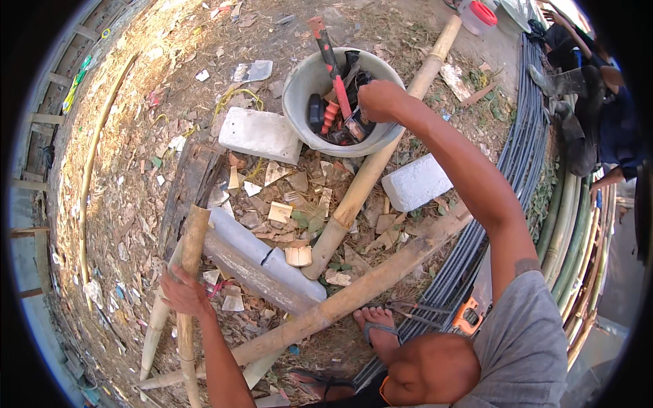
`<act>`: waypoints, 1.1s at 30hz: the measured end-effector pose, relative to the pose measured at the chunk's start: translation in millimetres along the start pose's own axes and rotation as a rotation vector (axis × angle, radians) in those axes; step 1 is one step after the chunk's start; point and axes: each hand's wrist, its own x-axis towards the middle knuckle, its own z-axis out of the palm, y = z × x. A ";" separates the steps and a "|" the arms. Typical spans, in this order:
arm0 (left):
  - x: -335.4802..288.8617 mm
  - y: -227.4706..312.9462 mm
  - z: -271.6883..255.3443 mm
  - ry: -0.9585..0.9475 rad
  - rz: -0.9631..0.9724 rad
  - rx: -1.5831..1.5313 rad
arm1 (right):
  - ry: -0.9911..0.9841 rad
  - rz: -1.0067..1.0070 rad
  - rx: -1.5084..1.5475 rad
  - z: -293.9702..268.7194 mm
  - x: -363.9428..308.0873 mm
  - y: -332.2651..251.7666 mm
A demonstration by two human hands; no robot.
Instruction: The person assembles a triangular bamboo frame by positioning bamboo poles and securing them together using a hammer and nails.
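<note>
Bamboo pole [190, 258], pale tan and split-ended at its top, stands upright at lower left, clenched near mid-length by the left hand [182, 294]. It rests against a grey plastic pipe [262, 262] lying on littered ground.

Right hand [378, 100] reaches into a grey round bucket [299, 81] at upper centre; its fingers curl over the tools inside, but whether they grasp one cannot be told. Bucket contents: a red-and-black-handled tool [330, 58] standing out over the rim, and dark and orange hand tools below it.

Two white rectangular blocks, rough-surfaced, flank the bucket: one [260, 134] touching its left side, one [416, 182] lower right. A thick bamboo length [371, 170] runs diagonally under the bucket; a second [354, 294] crosses below it toward a sandalled foot [378, 326].

An orange-handled saw [471, 313] lies beside the knee. Ground cover is dry leaves, wood chips and paper scraps. A bundle of dark rods [524, 122] and green-yellow bamboo canes [578, 238] lie along the right. A clear container with a red lid [477, 15] sits at top.
</note>
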 end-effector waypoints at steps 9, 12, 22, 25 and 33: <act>-0.7 1.2 3.2 0.039 0.038 -0.027 | 0.207 -0.178 -0.231 45.4 16.4 10.6; 1.6 -2.7 2.1 0.045 0.038 -0.040 | 0.238 -0.259 -0.273 24.0 15.9 8.1; -0.2 -6.2 6.2 0.088 0.073 -0.001 | 0.050 -0.340 -0.131 2.7 -0.2 5.8; -2.0 -0.7 5.6 0.083 0.076 0.003 | 0.222 -0.388 -0.080 -27.5 2.3 -5.8; -3.3 1.1 4.2 0.086 0.071 0.013 | 0.722 -0.339 -0.188 0.3 54.5 -40.2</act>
